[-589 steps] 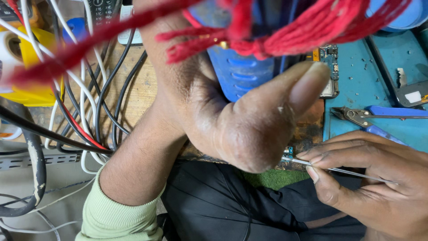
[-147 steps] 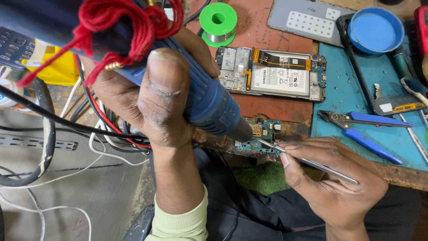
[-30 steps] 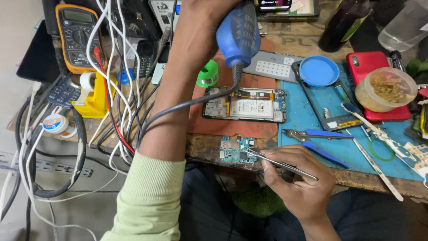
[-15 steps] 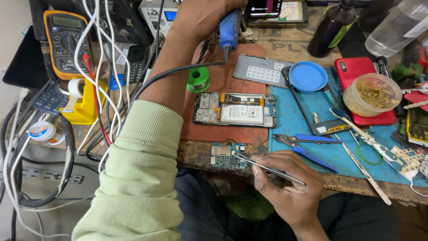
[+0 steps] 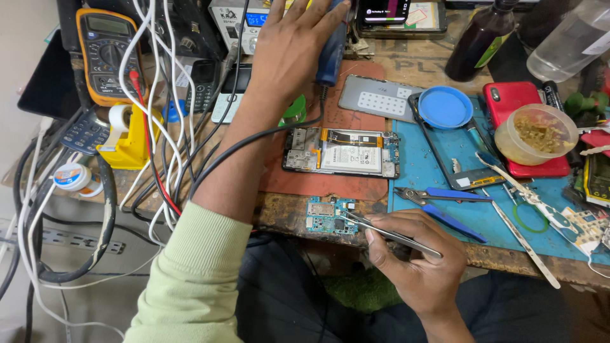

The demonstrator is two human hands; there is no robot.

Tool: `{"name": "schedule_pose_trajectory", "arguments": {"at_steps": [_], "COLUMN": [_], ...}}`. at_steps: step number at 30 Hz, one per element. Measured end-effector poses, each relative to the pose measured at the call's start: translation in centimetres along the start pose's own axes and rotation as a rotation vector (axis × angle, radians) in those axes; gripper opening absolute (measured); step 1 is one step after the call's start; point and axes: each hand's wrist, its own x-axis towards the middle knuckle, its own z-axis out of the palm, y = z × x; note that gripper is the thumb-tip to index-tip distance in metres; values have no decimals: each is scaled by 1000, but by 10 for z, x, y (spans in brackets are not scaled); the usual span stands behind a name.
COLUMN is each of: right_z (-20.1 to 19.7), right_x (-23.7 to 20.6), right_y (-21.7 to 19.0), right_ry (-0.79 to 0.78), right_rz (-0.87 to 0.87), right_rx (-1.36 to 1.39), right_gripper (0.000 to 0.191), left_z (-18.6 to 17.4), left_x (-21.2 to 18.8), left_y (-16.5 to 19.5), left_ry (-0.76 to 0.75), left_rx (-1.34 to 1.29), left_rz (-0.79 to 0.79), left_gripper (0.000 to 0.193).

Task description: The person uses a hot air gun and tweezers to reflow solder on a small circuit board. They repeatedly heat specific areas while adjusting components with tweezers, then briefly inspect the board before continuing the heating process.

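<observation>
- Fingers (image 5: pixel 387 236) of the right hand (image 5: pixel 422 267) are pinched around a pair of metal tweezers (image 5: pixel 391 233), which are held low at the front edge of the tabletop (image 5: pixel 283 213).
- The tweezer tips are laid against a small blue-green circuit board (image 5: pixel 325 216), which rests on the worn wooden front edge, just left of the right hand.
- The left hand (image 5: pixel 292 47) is stretched to the back of the tabletop, its fingers curled loosely over the blue handle of a hot-air tool (image 5: pixel 330 54); a black cable is seen running from the handle along the forearm.
- A pale green sleeve (image 5: pixel 190 279) covers the left forearm.
- An opened phone (image 5: pixel 343 152), with its battery and boards exposed, lies on a reddish mat (image 5: pixel 330 187) between the 2 hands.
- A blue work mat (image 5: pixel 470 216) is spread to the right, where blue-handled pliers (image 5: pixel 445 197) lie near the right hand.
- A blue round lid (image 5: pixel 445 107), a red phone (image 5: pixel 518 111) and a clear cup (image 5: pixel 537 133) holding brownish matter are placed further right.
- An orange multimeter (image 5: pixel 105 54), a yellow tape holder (image 5: pixel 130 140) and a tangle of white, black and red cables (image 5: pixel 159 127) are gathered on the left side.
</observation>
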Motion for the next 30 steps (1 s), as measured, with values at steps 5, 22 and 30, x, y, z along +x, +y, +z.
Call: {"name": "schedule_pose_trajectory", "arguments": {"at_steps": [5,22,30], "right_z": [-2,-1,5], "right_x": [-5,-8,-20], "right_y": [0,-4,0], "right_ry": [10,88,169], "right_rz": [27,-46,-39], "right_rx": [67,-121,14], "right_gripper": [25,26,17], "left_z": [-16,-207,-200], "left_x": [-41,-160,-274], "left_y": [32,101,177], "left_ry": [-97,-486,-695], "left_rx": [-16,-912,-708], "left_rz": [-245,-459,-450], "left_gripper": [71,59,33]}}
